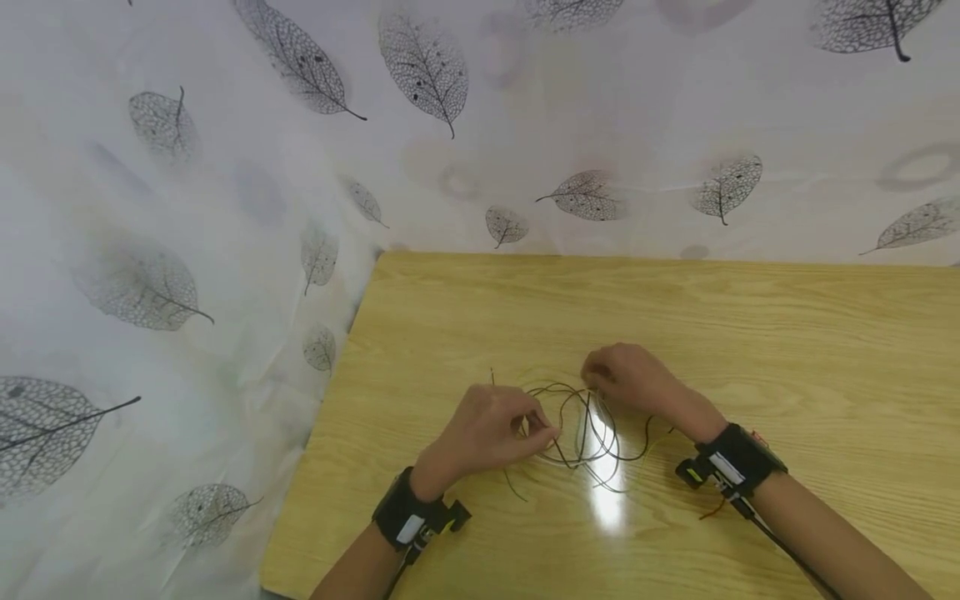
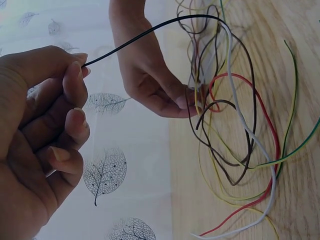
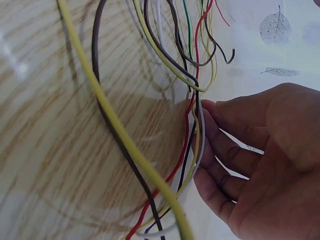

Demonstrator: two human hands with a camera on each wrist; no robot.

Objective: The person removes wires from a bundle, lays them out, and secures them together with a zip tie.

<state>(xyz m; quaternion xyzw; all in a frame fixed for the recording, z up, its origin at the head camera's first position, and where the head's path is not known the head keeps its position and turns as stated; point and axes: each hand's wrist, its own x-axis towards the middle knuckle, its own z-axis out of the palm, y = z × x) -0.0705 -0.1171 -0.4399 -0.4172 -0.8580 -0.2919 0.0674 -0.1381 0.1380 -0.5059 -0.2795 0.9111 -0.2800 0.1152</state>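
Observation:
My left hand [image 1: 487, 429] pinches the end of a black wire [image 2: 150, 31] between thumb and forefinger, its other fingers loosely curled. From those fingertips the black wire arcs across to a loose tangle of thin wires on the table. In the tangle are a red wire [image 2: 265, 110], a white wire [image 2: 235, 100], brown wires [image 2: 253, 90] and a yellow-green wire [image 2: 294, 75]. Farther back and to the right, my right hand [image 1: 633, 379] pinches several wires of the tangle at its fingertips. Red, black, yellow and grey strands run past those fingertips in the right wrist view.
The tangle lies on a wood-grain table [image 1: 450, 308], its left edge beside a pale leaf-printed cloth [image 1: 637, 100] that also hangs behind. Each wrist wears a black band [image 1: 408, 508] with a small camera and cable. An orange wire end [image 1: 712, 510] shows near the right wrist.

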